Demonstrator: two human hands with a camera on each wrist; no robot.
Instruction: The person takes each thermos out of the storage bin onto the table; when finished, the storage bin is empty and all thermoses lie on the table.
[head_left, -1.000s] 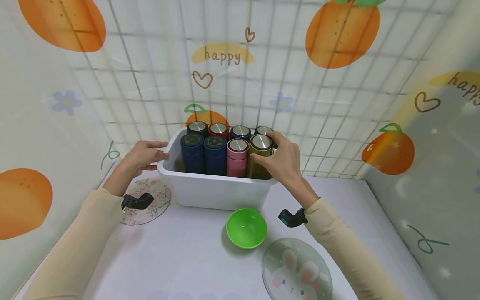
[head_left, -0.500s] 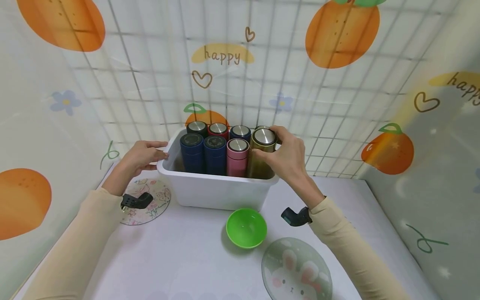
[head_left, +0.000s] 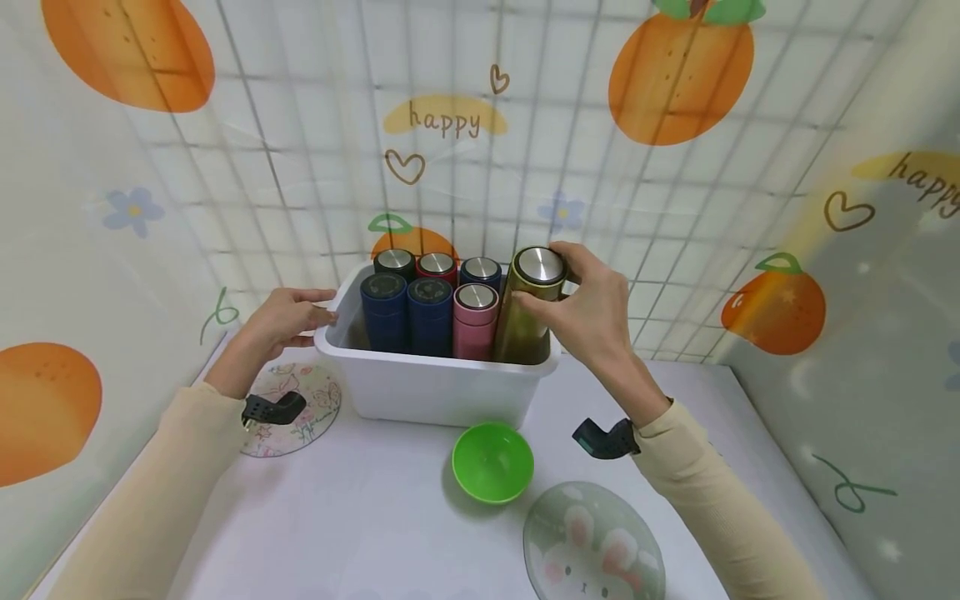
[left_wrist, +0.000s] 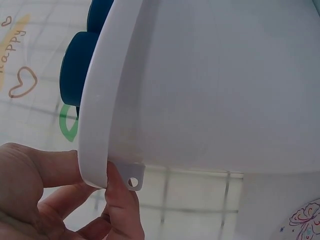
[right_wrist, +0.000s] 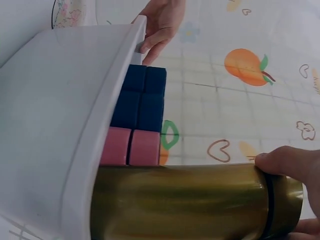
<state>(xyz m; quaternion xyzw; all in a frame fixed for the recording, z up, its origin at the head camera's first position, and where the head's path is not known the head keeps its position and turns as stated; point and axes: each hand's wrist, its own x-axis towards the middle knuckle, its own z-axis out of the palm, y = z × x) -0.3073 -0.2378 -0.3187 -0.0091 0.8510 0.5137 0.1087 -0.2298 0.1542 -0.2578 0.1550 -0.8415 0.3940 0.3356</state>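
Observation:
My right hand (head_left: 596,312) grips a gold thermos (head_left: 522,321) near its steel-topped lid. The thermos leans right, its lower end still inside the white plastic bin (head_left: 442,387). In the right wrist view the gold thermos (right_wrist: 185,200) sticks well out past the rim. My left hand (head_left: 288,321) pinches the bin's left rim; in the left wrist view its thumb and fingers (left_wrist: 122,210) clasp the edge by a small tab with a hole. Beside the gold thermos stand a pink thermos (head_left: 475,325) and two dark blue ones (head_left: 431,321). Dark, red and blue thermoses (head_left: 480,269) fill the back row.
A green bowl (head_left: 492,464) sits just in front of the bin. Nearer on the right lies a round rabbit mat (head_left: 592,542); another round patterned mat (head_left: 300,417) lies under my left wrist. A printed curtain over a wire grid (head_left: 450,192) closes off the back.
My right hand has raised the gold thermos and shifted it to the right, tilting it. The left hand stays on the bin's rim.

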